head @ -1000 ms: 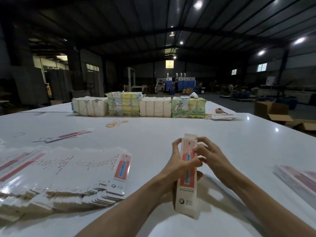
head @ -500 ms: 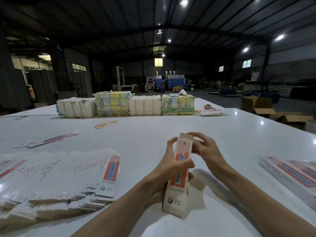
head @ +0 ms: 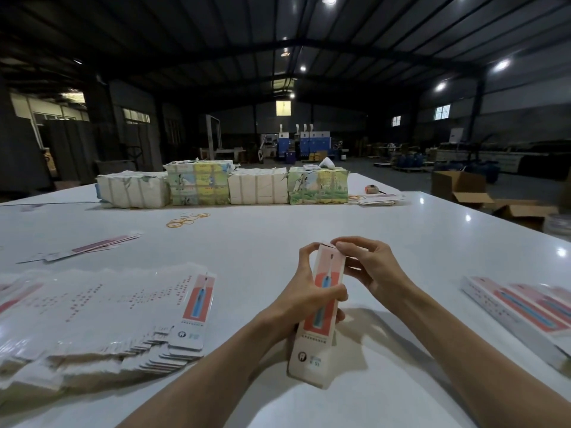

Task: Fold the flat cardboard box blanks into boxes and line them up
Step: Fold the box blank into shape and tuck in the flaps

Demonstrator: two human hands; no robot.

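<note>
Bench [head: 309, 236], white and glossy, filling most of the head view inside a dim warehouse hall. Along its far edge, a row of wrapped bundles [head: 222, 186], standing side by side and touching. Nearer, at the left, a wide fanned stack of flat blanks [head: 92, 310], overlapping like spread cards, printed faces up. At the right edge, finished boxes [head: 519, 307] lying side by side with long sides touching, only partly in view. In the middle, close to the body, one slim box [head: 321, 307] with its long axis running away from the body and tilted upward: lower end nearest the camera and close to the bench, touching it or not unclear. Left hand [head: 309, 301] clamped round the middle of that box, thumb across the printed front, fingers curled behind. Right hand [head: 370, 270] at the far top end, thumb and forefinger pinching the small end flap [head: 327, 244], other fingers loosely bent. Likely step: tucking that top flap shut. Key relation for the coming move: flap right at the right fingertips, at the far end of the long axis, left hand bracing lower down; finished row off to the right, so right hand nearer for setting down. Smallest, loose rubber bands [head: 185, 220], well beyond the hands, near the bundles.
</note>
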